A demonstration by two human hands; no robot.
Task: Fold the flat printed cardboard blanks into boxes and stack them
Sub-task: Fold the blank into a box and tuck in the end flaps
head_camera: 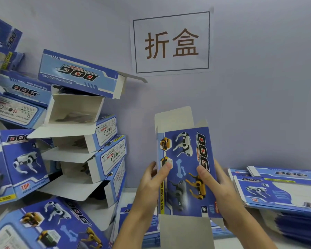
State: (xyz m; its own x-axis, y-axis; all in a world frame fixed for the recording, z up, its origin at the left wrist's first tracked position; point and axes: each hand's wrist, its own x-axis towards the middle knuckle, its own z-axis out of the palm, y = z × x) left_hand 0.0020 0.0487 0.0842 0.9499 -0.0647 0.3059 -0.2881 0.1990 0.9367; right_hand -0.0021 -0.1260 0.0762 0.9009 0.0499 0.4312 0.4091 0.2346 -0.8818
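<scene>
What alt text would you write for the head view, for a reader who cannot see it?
Two hands, left and right, hold a blue printed box upright by its sides, its end flaps open. Folded boxes are piled at left, flat blanks are stacked at right, and a sign hangs on the wall.

A slight sheen is shown by the printed blue cardboard of the held box (186, 169), while its bare grey flaps are left matt.

flat blanks (284, 193) blurred, cut off at right edge
</scene>
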